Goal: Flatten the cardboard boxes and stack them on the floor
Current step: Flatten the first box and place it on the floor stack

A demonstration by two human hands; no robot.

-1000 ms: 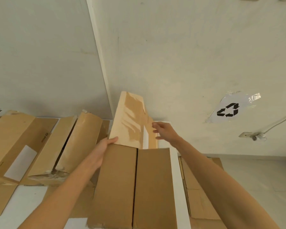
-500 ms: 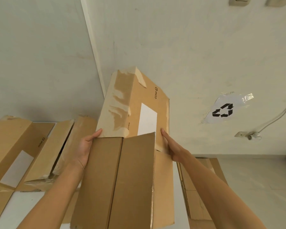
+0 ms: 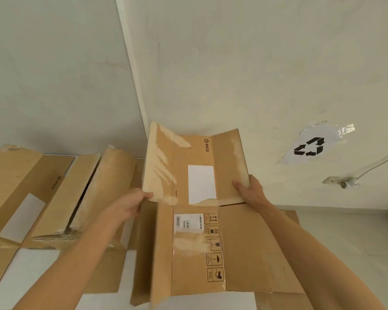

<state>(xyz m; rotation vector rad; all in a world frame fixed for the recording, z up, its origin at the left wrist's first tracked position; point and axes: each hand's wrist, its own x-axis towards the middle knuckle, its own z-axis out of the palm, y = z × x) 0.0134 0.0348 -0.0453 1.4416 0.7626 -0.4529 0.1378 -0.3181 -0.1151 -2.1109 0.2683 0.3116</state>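
Left hand: the left hand [image 3: 130,205] sat left of centre, its fingers curled round the lower left corner of the raised end panel, thumb tip on the panel's face.
Right hand: the right hand [image 3: 250,190] sat right of centre and gripped the panel's right edge, thumb across the front, fingers hidden behind the cardboard.
Held box: the cardboard box [image 3: 197,220] filled the centre and lower centre of the frame, opened out almost flat, its far panel tilted up toward the wall.
Markings: a blank white label [image 3: 201,184] and PICO print showed on the raised panel; a shipping label [image 3: 187,222] and a column of handling symbols showed on the lower panel.
Other boxes: more cardboard boxes [image 3: 54,193] lay at the left on a white table [image 3: 31,271], partly collapsed.
Floor stack: flattened cardboard [image 3: 288,217] showed at the right, behind the right forearm.
Wall: a recycling sign [image 3: 311,145] was taped at the upper right, with a cable [image 3: 381,162] running to a small fitting below it.
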